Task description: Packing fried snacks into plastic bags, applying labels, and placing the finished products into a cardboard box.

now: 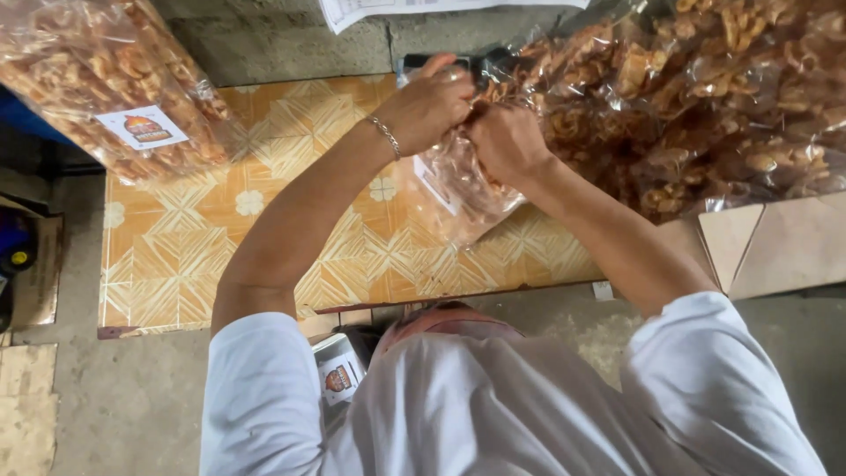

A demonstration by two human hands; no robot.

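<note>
Snack bag (458, 189), a clear plastic pack of brown fried pieces, is held above the patterned orange mat (264, 229), both hands gathered at its neck. It hangs tilted toward the person, just beside the large heap of filled bags (705, 106) that crowds the upper right. One more filled bag with a label (97, 79) sits well apart at the upper left, so two separate bags can be counted besides the heap, whose own number cannot be told because the packs overlap.

Judging from how the neck is bunched, the step in hand is closing or tying the top. The next move would call for a steady pinch on the gathered plastic while the free end is twisted or knotted, without crushing the brittle pieces.

Cardboard flaps (767, 247) lie at the right edge below the heap.

Left hand (427, 106), with a thin bracelet (385, 135) at the wrist, has its grip closed tight on the bag's top. Right hand (502, 141) has its grip curled narrow around the same neck, touching the left. A small printed label (339, 379) shows near the person's chest.
</note>
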